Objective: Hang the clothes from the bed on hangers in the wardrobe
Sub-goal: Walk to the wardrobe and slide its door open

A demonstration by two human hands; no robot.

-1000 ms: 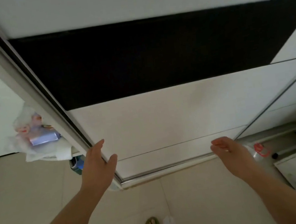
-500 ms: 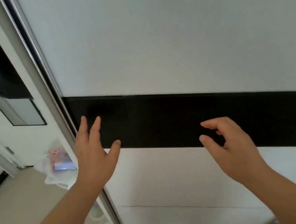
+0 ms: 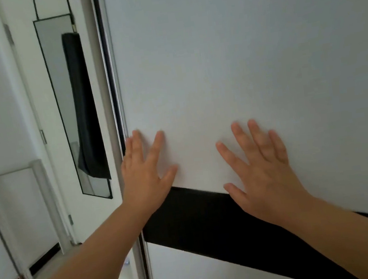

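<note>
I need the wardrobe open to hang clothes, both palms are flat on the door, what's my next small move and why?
Probably press and slide the door to the right. Both the left hand and right hand lie flat on its white panel, the left one next to the door's left edge by the frame, and no handle shows, so palm friction looks like the way.

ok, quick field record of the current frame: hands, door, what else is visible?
left hand: open, fingers spread, flat on the wardrobe door near its left edge
right hand: open, fingers spread, flat on the same white panel
door: white with a black band running under both hands; metal frame to its left
clothes, hangers: none in view
background: mirror on a white door at left, showing a dark hanging cloth
</note>
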